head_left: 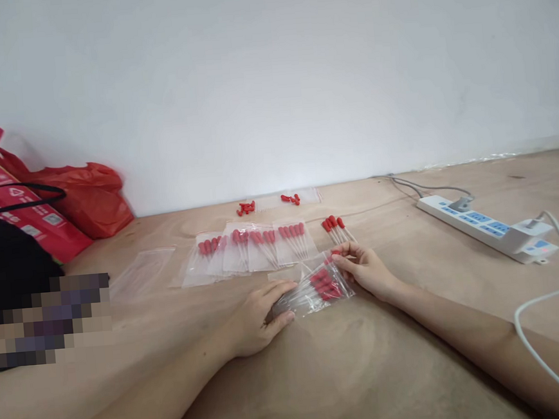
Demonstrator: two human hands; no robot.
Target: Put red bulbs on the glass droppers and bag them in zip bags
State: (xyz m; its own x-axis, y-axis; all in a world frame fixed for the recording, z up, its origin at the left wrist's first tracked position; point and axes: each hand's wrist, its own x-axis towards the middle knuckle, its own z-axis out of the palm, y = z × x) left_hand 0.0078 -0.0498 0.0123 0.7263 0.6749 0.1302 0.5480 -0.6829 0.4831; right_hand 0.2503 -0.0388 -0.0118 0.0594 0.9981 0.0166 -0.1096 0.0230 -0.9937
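Observation:
A clear plastic bag [302, 303] lies in front of me with several red-bulbed droppers [325, 284] in it, bulbs to the right. My left hand [263, 317] grips the bag's left end between thumb and fingers. At its upper right edge, my right hand [364, 270] pinches the red bulb of a dropper [336, 254]; its tube is hard to make out against the plastic. Just beyond that hand, several loose droppers [340, 229] lie side by side. A row of overlapping bags [238, 264] with more droppers stretches behind my left hand.
Small red bulbs [246, 208] and a bag with red bulbs [307, 196] lie near the wall. Flat clear bags [142, 272] are at left, beside a blurred dark object [51, 321], a black item [10, 266] and red bags [92, 198]. A corded power strip [484, 225] sits right.

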